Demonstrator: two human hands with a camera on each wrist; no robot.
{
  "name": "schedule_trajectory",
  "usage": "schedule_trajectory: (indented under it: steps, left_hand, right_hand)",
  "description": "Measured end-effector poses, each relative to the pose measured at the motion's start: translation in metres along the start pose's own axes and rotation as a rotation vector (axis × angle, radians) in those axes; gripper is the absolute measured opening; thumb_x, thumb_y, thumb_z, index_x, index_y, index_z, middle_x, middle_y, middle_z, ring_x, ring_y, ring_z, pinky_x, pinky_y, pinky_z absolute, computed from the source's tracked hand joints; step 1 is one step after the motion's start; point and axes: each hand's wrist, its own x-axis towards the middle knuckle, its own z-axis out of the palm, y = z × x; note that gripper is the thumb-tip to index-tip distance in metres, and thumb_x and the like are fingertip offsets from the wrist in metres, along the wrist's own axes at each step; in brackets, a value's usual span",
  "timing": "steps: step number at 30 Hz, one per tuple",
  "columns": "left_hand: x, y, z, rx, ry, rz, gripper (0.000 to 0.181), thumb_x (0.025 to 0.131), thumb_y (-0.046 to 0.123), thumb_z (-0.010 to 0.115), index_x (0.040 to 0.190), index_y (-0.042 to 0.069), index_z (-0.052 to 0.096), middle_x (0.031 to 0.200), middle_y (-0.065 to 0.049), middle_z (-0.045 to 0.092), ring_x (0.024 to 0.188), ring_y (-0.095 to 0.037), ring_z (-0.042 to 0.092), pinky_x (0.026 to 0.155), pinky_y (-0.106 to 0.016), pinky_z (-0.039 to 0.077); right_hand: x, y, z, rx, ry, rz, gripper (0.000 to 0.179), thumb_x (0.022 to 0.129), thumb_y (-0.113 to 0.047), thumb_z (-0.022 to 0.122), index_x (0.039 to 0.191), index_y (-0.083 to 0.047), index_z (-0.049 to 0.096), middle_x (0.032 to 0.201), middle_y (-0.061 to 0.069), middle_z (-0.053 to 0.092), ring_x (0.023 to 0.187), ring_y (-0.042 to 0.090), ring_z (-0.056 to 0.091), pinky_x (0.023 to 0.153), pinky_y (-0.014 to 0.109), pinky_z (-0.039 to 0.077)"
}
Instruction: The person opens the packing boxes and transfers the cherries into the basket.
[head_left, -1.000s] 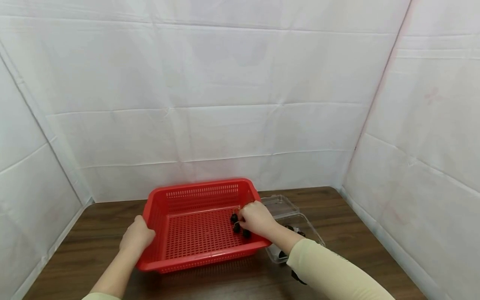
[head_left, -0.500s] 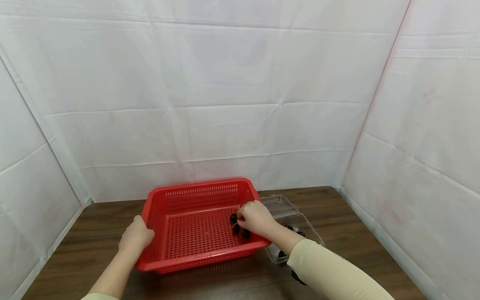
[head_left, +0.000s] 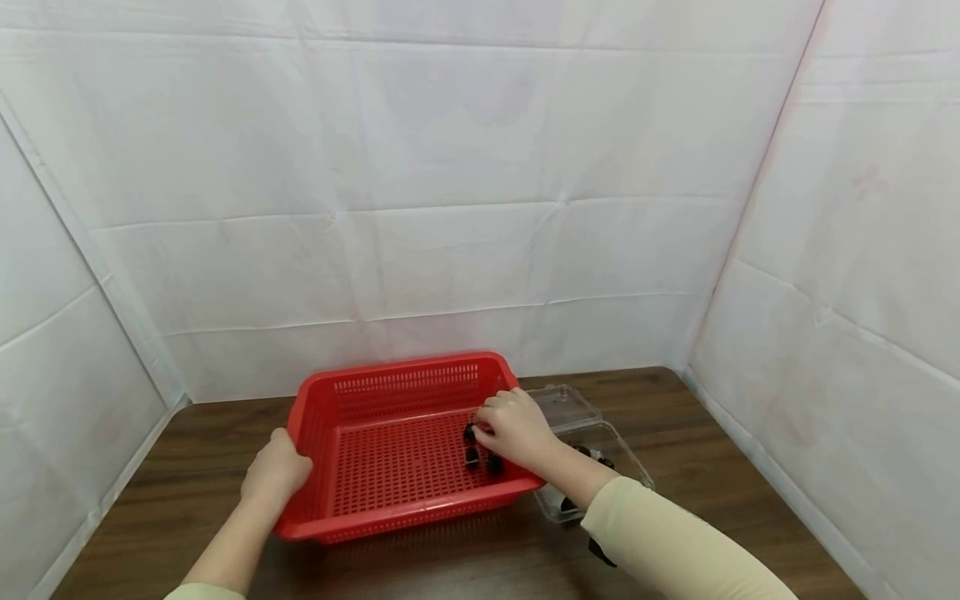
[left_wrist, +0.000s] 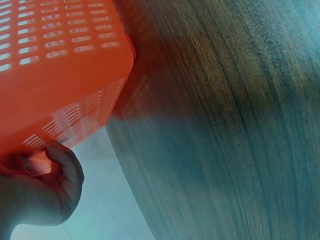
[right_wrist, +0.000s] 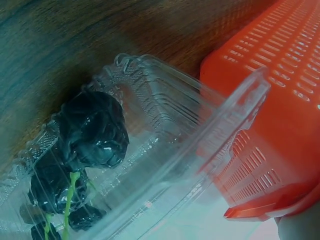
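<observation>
Red basket (head_left: 390,462) looks light, best held where left hand (head_left: 276,468) grips its rim. Whether right hand (head_left: 517,427) pinches anything is unclear.

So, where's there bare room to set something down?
Bare: the floor of the red perforated plastic basket, from its left wall to the small dark round pieces; the brown wood-grain table between the clear plastic container and the right-side white sheeting. Crowded: the basket's right end, with the right hand at those pieces, and the container, holding more.
</observation>
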Motion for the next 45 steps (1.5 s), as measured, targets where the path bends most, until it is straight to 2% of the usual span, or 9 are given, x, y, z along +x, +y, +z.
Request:
schedule_trajectory:
  steps: [7, 11, 19, 29, 40, 45]
  left_hand:
    - [0.001, -0.001, 0.0, 0.027, 0.002, -0.004, 0.047, 0.087, -0.002, 0.051, 0.124, -0.02, 0.029, 0.097, -0.032, 0.055, 0.076, -0.033, 0.065, 0.059, -0.045, 0.058]
    - [0.001, -0.001, 0.001, 0.025, 0.006, -0.01, 0.047, 0.087, -0.002, 0.051, 0.125, -0.02, 0.029, 0.098, -0.033, 0.055, 0.076, -0.034, 0.065, 0.059, -0.045, 0.058]
    - [0.001, 0.0, 0.0, 0.021, 0.009, -0.01, 0.046, 0.087, -0.002, 0.051, 0.124, -0.019, 0.029, 0.098, -0.033, 0.055, 0.076, -0.033, 0.065, 0.059, -0.045, 0.058]
    - [-0.001, 0.0, -0.002, 0.015, -0.002, -0.004, 0.046, 0.087, -0.003, 0.051, 0.124, -0.02, 0.029, 0.098, -0.033, 0.055, 0.076, -0.034, 0.065, 0.058, -0.045, 0.058]
    - [-0.003, 0.001, -0.002, 0.015, 0.002, 0.008, 0.046, 0.087, -0.003, 0.051, 0.123, -0.02, 0.029, 0.099, -0.034, 0.054, 0.076, -0.035, 0.065, 0.057, -0.045, 0.058]
    - [-0.003, 0.001, -0.001, 0.019, 0.001, 0.007, 0.046, 0.087, -0.002, 0.051, 0.124, -0.02, 0.029, 0.099, -0.034, 0.054, 0.077, -0.035, 0.064, 0.057, -0.045, 0.057]
  right_hand:
    - [0.0, 0.001, 0.0, -0.077, 0.129, -0.109, 0.009, 0.079, -0.025, 0.078, 0.074, -0.02, 0.073, 0.072, -0.005, 0.065, 0.069, 0.015, 0.056, 0.063, 0.03, 0.04]
    - [0.001, 0.0, -0.006, -0.105, 0.161, -0.179, 0.009, 0.079, -0.025, 0.079, 0.075, -0.019, 0.074, 0.072, -0.004, 0.064, 0.069, 0.016, 0.056, 0.064, 0.031, 0.042]
    - [-0.004, 0.008, -0.02, -0.112, 0.221, -0.208, 0.01, 0.076, -0.024, 0.08, 0.073, -0.016, 0.073, 0.072, -0.002, 0.063, 0.069, 0.018, 0.056, 0.063, 0.032, 0.043]
    - [-0.024, 0.024, -0.04, -0.149, 0.163, -0.204, 0.011, 0.076, -0.025, 0.079, 0.075, -0.016, 0.074, 0.073, -0.001, 0.063, 0.074, 0.02, 0.059, 0.066, 0.034, 0.047]
    - [-0.047, 0.047, -0.056, -0.137, 0.179, -0.245, 0.01, 0.074, -0.017, 0.078, 0.069, -0.015, 0.069, 0.07, 0.0, 0.063, 0.069, 0.019, 0.057, 0.064, 0.034, 0.046]
    - [-0.056, 0.054, -0.058, -0.164, 0.18, -0.262, 0.016, 0.072, -0.019, 0.081, 0.065, -0.016, 0.066, 0.066, -0.001, 0.06, 0.065, 0.018, 0.055, 0.061, 0.032, 0.044]
